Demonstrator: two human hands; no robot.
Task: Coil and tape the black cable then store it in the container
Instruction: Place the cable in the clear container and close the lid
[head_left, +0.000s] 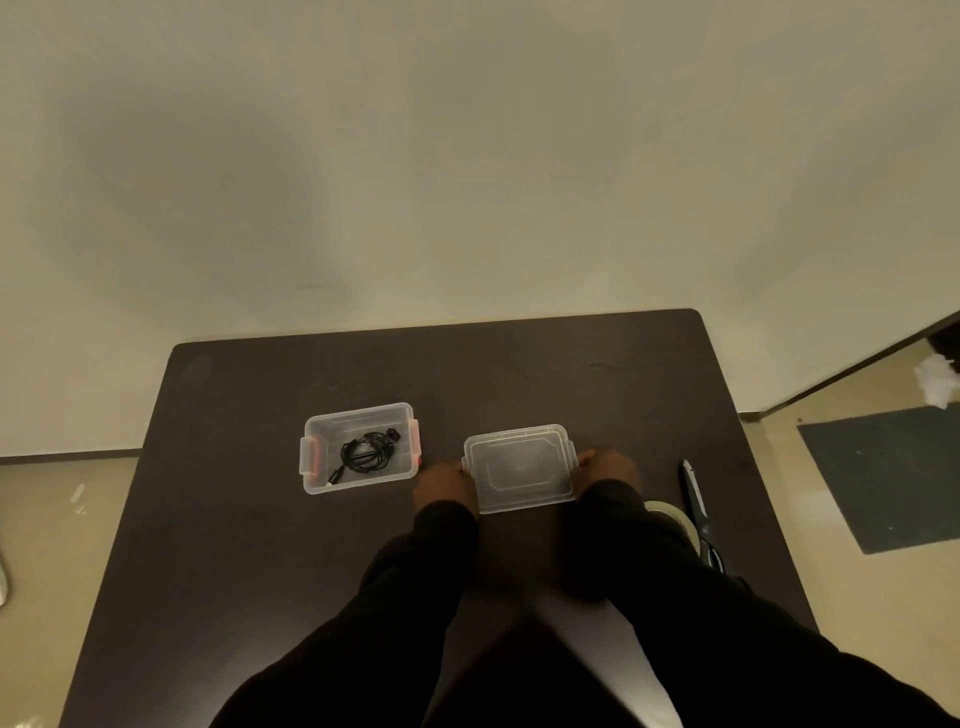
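A coiled black cable (363, 453) lies inside a clear plastic container (358, 415) with red side latches, left of centre on the dark table (249, 519). The container stands open. Its clear lid (521, 467) is to the right, held at both short sides. My left hand (444, 483) grips the lid's left edge and my right hand (608, 465) grips its right edge. Both arms are in black sleeves.
Black-handled scissors (696, 499) lie near the table's right edge, with a roll of pale tape (670, 514) partly hidden behind my right sleeve. A dark mat (883, 478) lies on the floor to the right. A pale wall stands behind the table.
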